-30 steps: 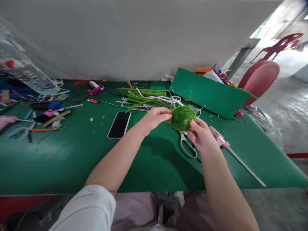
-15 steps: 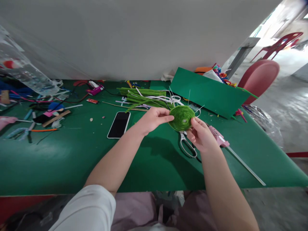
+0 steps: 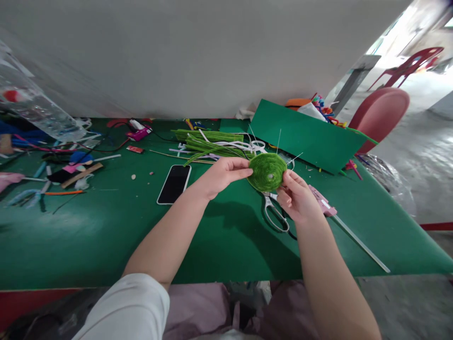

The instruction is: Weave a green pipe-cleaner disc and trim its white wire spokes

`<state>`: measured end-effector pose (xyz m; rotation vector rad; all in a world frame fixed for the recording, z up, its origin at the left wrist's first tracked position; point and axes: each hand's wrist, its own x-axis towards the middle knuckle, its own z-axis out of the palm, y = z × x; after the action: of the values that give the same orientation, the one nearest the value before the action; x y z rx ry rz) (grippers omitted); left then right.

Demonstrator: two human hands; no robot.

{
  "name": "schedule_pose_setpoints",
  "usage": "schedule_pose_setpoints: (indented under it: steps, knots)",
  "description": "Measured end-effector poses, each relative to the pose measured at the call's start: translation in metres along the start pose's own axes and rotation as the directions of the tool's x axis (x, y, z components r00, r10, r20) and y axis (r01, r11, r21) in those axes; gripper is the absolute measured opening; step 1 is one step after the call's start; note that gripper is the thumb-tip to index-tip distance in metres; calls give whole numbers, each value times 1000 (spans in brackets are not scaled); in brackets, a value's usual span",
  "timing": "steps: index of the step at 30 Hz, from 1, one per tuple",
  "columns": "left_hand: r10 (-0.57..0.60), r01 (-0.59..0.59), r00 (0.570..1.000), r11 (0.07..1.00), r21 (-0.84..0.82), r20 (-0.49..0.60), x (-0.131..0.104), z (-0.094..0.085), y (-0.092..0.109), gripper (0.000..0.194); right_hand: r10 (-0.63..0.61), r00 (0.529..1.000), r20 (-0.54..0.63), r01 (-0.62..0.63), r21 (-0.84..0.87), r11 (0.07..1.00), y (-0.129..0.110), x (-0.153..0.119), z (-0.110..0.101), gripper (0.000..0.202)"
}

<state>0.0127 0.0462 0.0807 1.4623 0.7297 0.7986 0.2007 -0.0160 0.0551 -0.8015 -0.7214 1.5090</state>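
Observation:
Between my two hands is a round green coil of fuzzy pipe cleaner (image 3: 266, 171), wound in rings with a small pale spot near its middle. Thin wire ends stick up from behind its top edge. My left hand (image 3: 228, 174) pinches the coil's left edge between thumb and fingers. At the right edge, my right hand (image 3: 295, 194) grips it with thumb and forefinger, the other fingers curled beneath. Scissors (image 3: 276, 215) lie on the table just below the coil, their blades partly hidden. A pink glue gun (image 3: 322, 202) with a long clear stick rests beside my right wrist, partly covered.
A phone (image 3: 174, 184) lies left of my left forearm. Bundles of green pipe cleaners (image 3: 212, 140) and white strips sit behind my hands. A green board (image 3: 307, 134) leans at the back right. Scraps and a plastic bottle (image 3: 38, 101) crowd the left. Pink chair (image 3: 380, 118) at right.
The coil has turned very slightly in my fingers, its wire ends shifting a little. Both hands keep their hold in almost the same place.

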Motion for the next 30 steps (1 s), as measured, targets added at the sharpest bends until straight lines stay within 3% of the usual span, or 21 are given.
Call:
schedule_pose_setpoints:
  steps: [13, 22, 26, 30]
  knots:
    - [72, -65, 993, 995, 79, -90, -2, 3, 2, 16, -7, 1000, 20, 6, 19, 1000, -2, -2, 3, 23]
    - [-76, 76, 997, 996, 42, 6, -1, -9, 4, 29, 8, 1000, 6, -8, -13, 1000, 0, -2, 5, 23]
    - [-86, 84, 990, 996, 23, 110, -2, -9, 5, 25, 35, 999, 37, -33, -51, 998, 2, -2, 6, 21]
    - [-74, 69, 993, 996, 57, 91, -2, -9, 3, 18, 59, 995, 85, -53, -67, 996, 3, -3, 6, 19]
